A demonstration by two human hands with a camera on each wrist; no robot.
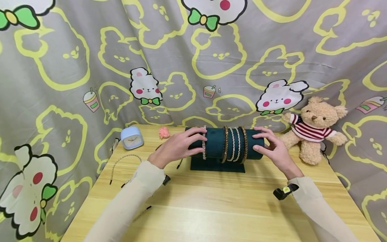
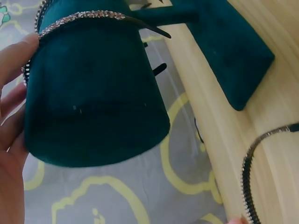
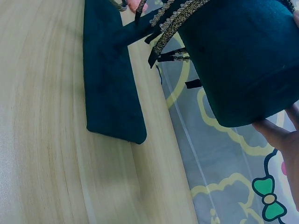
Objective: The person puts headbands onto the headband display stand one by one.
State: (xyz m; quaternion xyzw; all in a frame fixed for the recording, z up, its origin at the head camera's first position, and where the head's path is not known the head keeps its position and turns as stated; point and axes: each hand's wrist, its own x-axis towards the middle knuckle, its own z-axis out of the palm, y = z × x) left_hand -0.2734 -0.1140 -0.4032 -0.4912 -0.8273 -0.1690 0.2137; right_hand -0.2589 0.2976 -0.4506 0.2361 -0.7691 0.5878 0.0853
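Note:
A dark green velvet headband display stand (image 1: 214, 143), a padded roll on a flat base (image 1: 217, 165), stands near the table's back edge. My left hand (image 1: 181, 144) is over the roll's left end, its fingers and thumb gripping a sparkly headband (image 1: 204, 148) around it. In the left wrist view, a fingertip lies on this rhinestone headband (image 2: 84, 16). Farther right, two pale beaded headbands (image 1: 235, 144) sit between a brown chain-like headband (image 1: 225, 144) and another brown headband (image 1: 245, 144). My right hand (image 1: 273, 148) holds the roll's right end, fingers above and thumb in front.
Left of the stand, a beaded headband (image 1: 125, 156) lies on the table, with another headband's tip (image 1: 148, 208) nearer the front. A blue clock (image 1: 131, 137) and a small pink object (image 1: 164, 132) stand behind. A teddy bear (image 1: 314, 129) sits at right against the patterned curtain (image 1: 181, 60).

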